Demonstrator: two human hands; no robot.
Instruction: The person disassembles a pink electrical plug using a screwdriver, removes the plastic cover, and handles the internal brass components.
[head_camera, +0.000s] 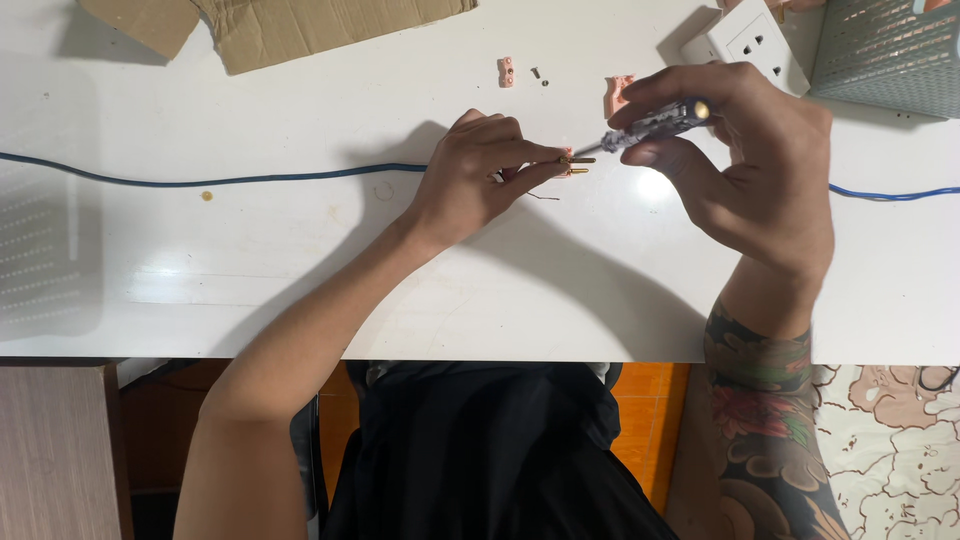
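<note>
Cable (230, 180), blue and thin, is laid across the white table (300, 270) from the left edge and is led under the left hand (470, 175). That hand is closed in a pinch: a small plug part (575, 165) with brass pins is gripped between thumb and fingertips, just above the table top. The metal tip of a screwdriver (650, 125) is set against this part from the right. The screwdriver's clear, purplish handle is held in the right hand (745, 165), whose fingers are curled round it, the thumb lying beneath. The plug part is judged to be light, hard and rigid, yet small enough to slip or twist under the tool, so a firm hold on its body, clear of the pins, seems best; the cable is judged soft and pliant. Behind the hands, a small pink piece (506, 71), a loose screw (535, 72) and another pink piece (617, 93) are seen on the table. Farther right, a white wall socket (750, 40) and a grey basket (885, 50) are placed near the far edge.
</note>
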